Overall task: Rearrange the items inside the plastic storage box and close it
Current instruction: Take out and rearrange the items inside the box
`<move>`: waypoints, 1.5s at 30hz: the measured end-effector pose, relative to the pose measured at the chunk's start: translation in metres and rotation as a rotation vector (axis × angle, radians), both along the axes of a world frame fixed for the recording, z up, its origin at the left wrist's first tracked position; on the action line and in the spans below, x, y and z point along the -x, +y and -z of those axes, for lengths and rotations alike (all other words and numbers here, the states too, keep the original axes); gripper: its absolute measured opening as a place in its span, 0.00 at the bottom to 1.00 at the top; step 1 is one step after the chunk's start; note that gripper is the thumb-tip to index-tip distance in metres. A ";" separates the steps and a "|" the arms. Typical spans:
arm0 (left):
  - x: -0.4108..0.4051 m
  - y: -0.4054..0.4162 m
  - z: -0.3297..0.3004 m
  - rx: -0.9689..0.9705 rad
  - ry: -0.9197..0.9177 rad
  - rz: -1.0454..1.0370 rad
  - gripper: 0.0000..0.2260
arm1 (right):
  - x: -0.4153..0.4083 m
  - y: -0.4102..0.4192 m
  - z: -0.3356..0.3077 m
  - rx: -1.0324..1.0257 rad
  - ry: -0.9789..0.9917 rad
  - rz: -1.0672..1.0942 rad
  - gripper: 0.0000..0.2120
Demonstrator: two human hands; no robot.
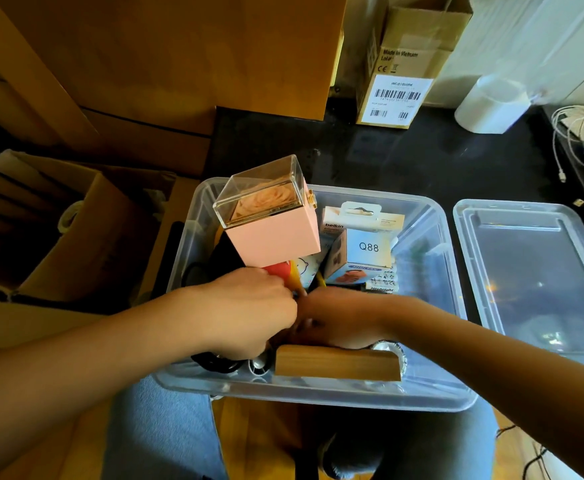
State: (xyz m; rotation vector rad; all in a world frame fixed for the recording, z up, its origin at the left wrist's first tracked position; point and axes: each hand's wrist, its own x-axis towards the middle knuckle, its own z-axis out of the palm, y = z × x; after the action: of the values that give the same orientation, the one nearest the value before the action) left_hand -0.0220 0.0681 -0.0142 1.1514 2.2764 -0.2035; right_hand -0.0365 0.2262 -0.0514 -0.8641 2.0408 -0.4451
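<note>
A clear plastic storage box (432, 393) rests on my lap, packed with items. A pink box with a clear lid and a rose inside (276, 233) stands tilted at the box's left. Beside it sit a white Q88 mini fan carton (363, 258) and a Belkin package (363, 218). A wooden block (335, 365) lies along the near wall. My left hand (249, 310) is closed around a red and yellow item (280, 271) just under the pink box. My right hand (339, 320) reaches down among the contents, its fingers hidden. The clear lid (540, 271) lies to the right.
Cardboard boxes (86, 230) stand to the left and behind. A tall carton with a barcode label (401, 74) and a white cylinder (491, 105) sit on the dark counter at the back. White cables (574, 133) lie at far right.
</note>
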 end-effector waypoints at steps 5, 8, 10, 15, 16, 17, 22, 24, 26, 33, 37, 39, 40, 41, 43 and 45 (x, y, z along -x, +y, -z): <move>-0.003 0.007 -0.007 0.107 0.032 0.071 0.03 | -0.008 -0.014 0.007 -0.134 -0.033 -0.179 0.15; -0.003 0.001 -0.007 0.078 0.037 0.075 0.04 | -0.008 -0.023 0.013 -0.236 0.049 -0.234 0.16; -0.004 -0.005 -0.005 0.040 0.024 0.047 0.06 | -0.008 -0.025 0.017 -0.248 0.107 -0.256 0.16; -0.007 -0.018 -0.008 -0.095 -0.061 -0.097 0.08 | -0.008 -0.019 0.026 -0.160 0.274 -0.273 0.16; -0.006 -0.020 -0.010 -0.117 -0.070 -0.137 0.08 | -0.008 -0.018 0.028 -0.152 0.304 -0.272 0.16; -0.004 -0.022 -0.013 -0.134 -0.073 -0.181 0.09 | -0.009 -0.019 0.031 -0.142 0.333 -0.265 0.16; 0.004 -0.029 -0.013 -0.105 -0.100 -0.248 0.13 | -0.007 -0.017 0.033 -0.107 0.385 -0.209 0.14; 0.003 -0.030 -0.009 -0.106 -0.084 -0.240 0.12 | -0.006 -0.015 0.030 -0.112 0.314 -0.204 0.15; 0.002 -0.030 -0.004 -0.139 -0.045 -0.234 0.13 | -0.006 -0.016 0.028 -0.128 0.288 -0.216 0.13; -0.003 -0.032 0.005 -0.337 0.054 -0.225 0.11 | 0.002 -0.001 0.003 -0.110 0.172 -0.027 0.08; -0.007 -0.030 0.004 -0.466 0.034 -0.278 0.12 | 0.009 0.032 -0.018 -0.149 0.282 0.176 0.12; -0.011 -0.024 0.003 -0.557 -0.059 -0.374 0.11 | 0.005 0.046 -0.021 -0.293 0.382 0.166 0.13; -0.012 -0.021 0.002 -0.592 -0.142 -0.427 0.10 | 0.001 0.050 -0.020 -0.346 0.403 0.162 0.13; -0.013 -0.018 0.001 -0.613 -0.244 -0.466 0.11 | -0.003 0.051 -0.020 -0.376 0.401 0.178 0.13; -0.013 -0.015 -0.001 -0.572 -0.406 -0.455 0.16 | -0.009 0.051 -0.016 -0.371 0.362 0.255 0.11; -0.013 -0.014 -0.001 -0.436 -0.401 -0.328 0.19 | -0.012 0.045 -0.008 -0.369 0.325 0.304 0.11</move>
State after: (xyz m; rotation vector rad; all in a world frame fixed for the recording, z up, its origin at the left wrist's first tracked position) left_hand -0.0088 0.0539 -0.0133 0.8922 2.1485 0.6224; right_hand -0.0246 0.2711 -0.0432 -0.4217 2.4655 -0.0814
